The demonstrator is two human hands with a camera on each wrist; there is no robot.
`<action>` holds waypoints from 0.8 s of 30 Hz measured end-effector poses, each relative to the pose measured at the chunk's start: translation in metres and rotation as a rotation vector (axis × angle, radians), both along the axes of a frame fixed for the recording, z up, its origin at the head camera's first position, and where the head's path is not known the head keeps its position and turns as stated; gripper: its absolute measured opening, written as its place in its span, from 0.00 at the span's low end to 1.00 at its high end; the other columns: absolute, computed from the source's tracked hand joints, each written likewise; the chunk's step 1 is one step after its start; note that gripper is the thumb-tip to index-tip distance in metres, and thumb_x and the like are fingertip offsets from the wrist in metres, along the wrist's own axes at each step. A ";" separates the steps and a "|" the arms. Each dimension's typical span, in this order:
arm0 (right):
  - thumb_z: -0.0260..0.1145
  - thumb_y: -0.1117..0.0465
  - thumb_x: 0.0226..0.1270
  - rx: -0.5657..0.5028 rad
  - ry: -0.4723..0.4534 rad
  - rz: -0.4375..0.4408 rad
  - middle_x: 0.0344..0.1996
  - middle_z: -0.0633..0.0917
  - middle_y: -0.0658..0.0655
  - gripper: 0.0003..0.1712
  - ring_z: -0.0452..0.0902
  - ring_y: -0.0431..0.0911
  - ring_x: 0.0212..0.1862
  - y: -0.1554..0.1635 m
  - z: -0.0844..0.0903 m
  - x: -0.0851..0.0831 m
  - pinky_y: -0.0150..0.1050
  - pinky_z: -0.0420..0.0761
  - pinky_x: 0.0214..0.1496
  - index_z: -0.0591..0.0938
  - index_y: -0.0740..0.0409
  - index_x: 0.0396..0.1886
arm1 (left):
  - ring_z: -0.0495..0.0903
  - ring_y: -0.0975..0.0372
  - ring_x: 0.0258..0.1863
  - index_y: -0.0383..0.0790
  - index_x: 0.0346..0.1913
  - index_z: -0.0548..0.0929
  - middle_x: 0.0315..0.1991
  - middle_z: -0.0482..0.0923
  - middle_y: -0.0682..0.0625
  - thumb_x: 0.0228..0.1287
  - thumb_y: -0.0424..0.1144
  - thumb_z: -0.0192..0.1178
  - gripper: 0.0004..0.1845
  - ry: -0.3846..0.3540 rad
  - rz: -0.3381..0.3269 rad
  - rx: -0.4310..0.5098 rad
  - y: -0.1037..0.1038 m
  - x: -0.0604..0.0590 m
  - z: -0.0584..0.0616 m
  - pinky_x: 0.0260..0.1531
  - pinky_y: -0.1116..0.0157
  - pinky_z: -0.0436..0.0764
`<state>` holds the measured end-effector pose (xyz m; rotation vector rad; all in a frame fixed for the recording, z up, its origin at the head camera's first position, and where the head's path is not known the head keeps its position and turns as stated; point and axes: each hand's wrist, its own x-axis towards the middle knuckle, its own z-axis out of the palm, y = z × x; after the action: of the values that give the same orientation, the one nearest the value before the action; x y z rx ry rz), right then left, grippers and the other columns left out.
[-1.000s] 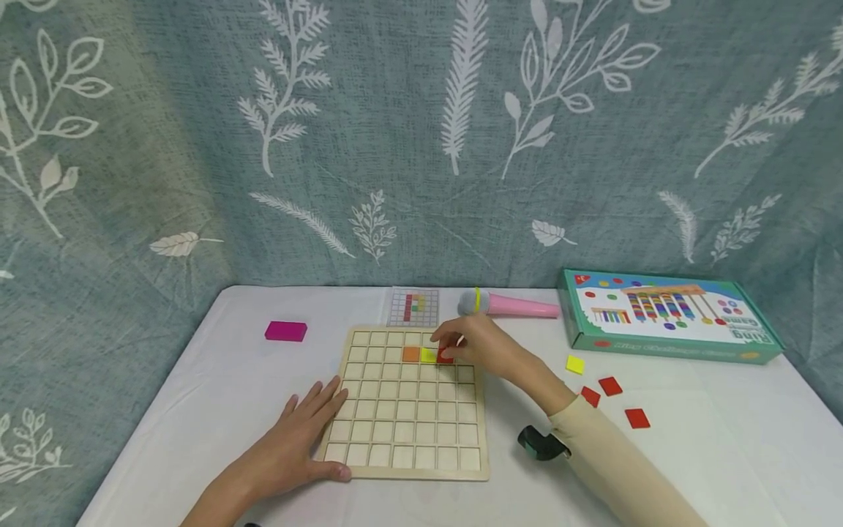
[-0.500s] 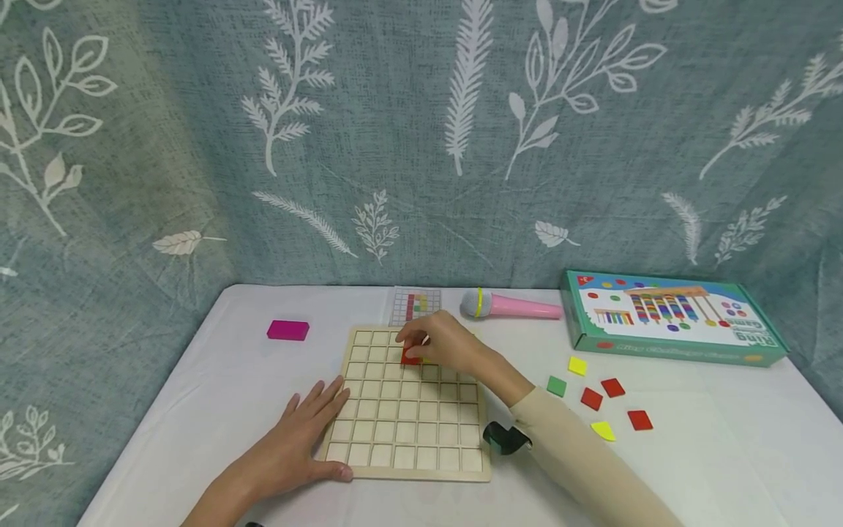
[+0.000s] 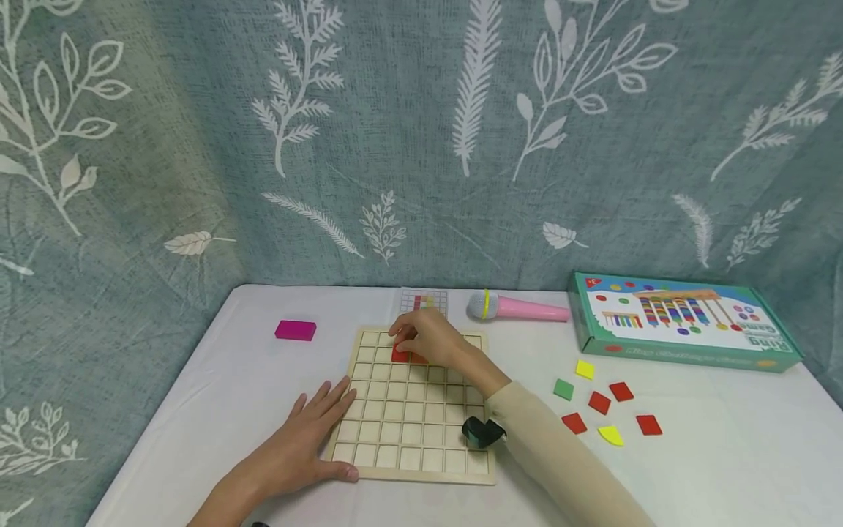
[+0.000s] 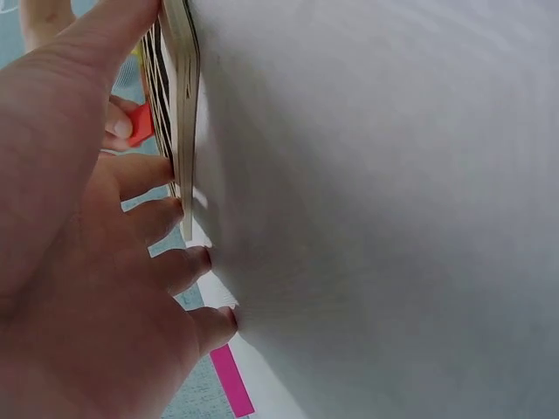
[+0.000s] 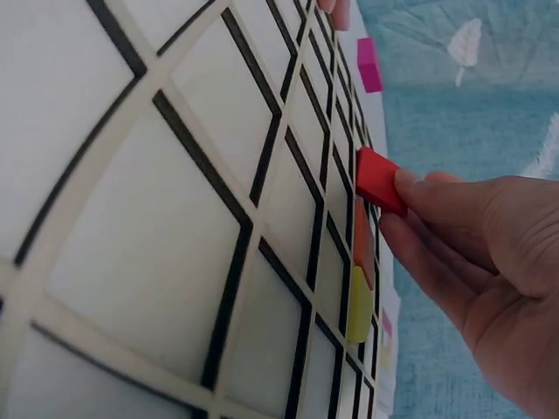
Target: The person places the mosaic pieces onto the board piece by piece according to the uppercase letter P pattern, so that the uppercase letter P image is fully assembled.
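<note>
My right hand pinches a red square tile between thumb and fingers. That tile is tilted over the second row from the back of the wooden grid board. An orange tile lies in the board just beside it, then a yellow tile, which the hand hides in the head view. At the board's left edge my left hand rests with fingers spread and straight, its thumb at the front left corner. The left wrist view shows its fingers along the board's side.
Several loose tiles lie right of the board: red, green, yellow. Behind the board are a coloured grid card, a pink toy microphone and a game box. A magenta block sits at left.
My right hand has moved left along the row with the red tile, from beside the yellow tile to the orange tile's left. My left hand stays put on the board's edge.
</note>
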<state>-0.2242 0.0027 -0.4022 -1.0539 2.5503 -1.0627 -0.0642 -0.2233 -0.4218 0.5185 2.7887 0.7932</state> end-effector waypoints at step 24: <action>0.70 0.70 0.61 0.065 -0.034 -0.002 0.32 0.87 0.54 0.08 0.82 0.42 0.36 -0.005 -0.008 -0.002 0.29 0.81 0.40 0.86 0.61 0.41 | 0.46 0.40 0.75 0.34 0.74 0.62 0.77 0.51 0.41 0.40 0.70 0.68 0.61 0.007 0.014 0.009 0.002 0.001 -0.003 0.70 0.37 0.43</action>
<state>-0.2265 -0.0022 -0.4104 -1.0081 2.5416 -0.9827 -0.0632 -0.2218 -0.4247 0.5044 2.7996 0.8092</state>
